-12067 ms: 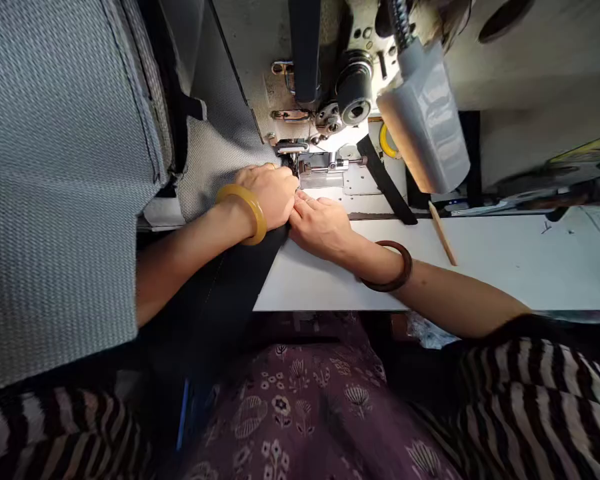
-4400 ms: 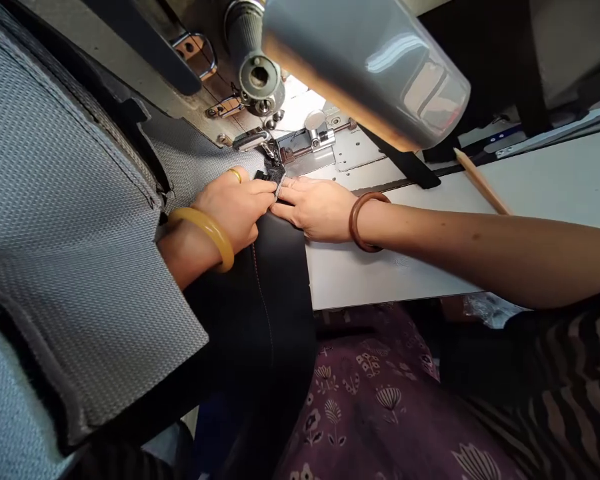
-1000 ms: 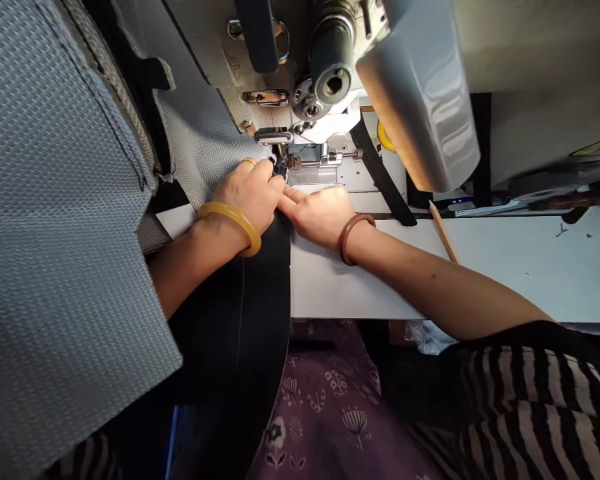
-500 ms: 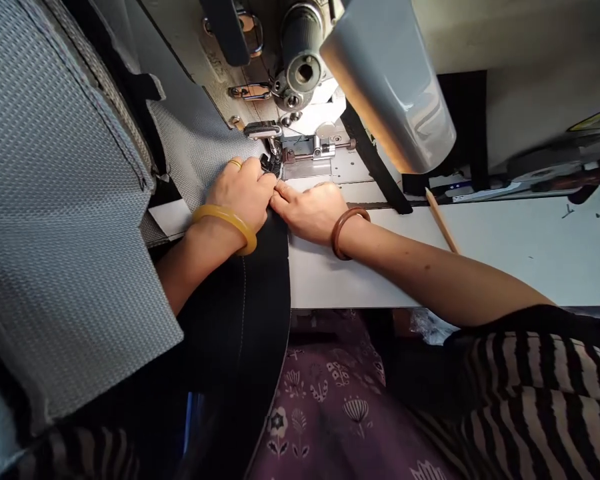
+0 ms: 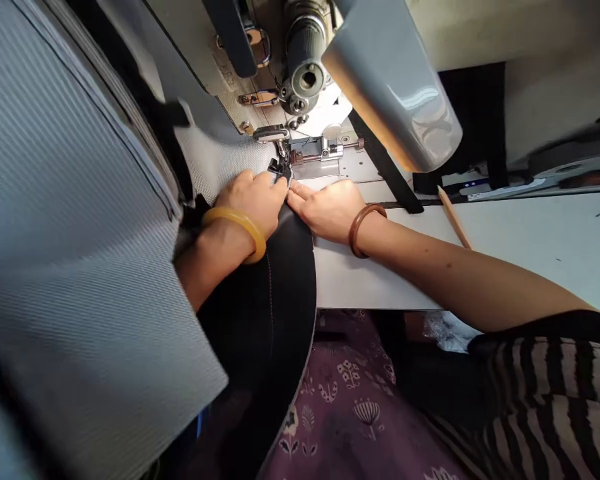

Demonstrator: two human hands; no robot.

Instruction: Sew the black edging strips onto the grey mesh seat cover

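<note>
Left hand (image 5: 253,197) and right hand (image 5: 330,210) together pinch one black panel (image 5: 275,300).

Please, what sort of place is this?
Most likely a sewing workshop, perhaps for upholstery. The left hand and right hand press black material at an industrial sewing machine; grey woven fabric drapes alongside, with a lamp above the white table.
</note>
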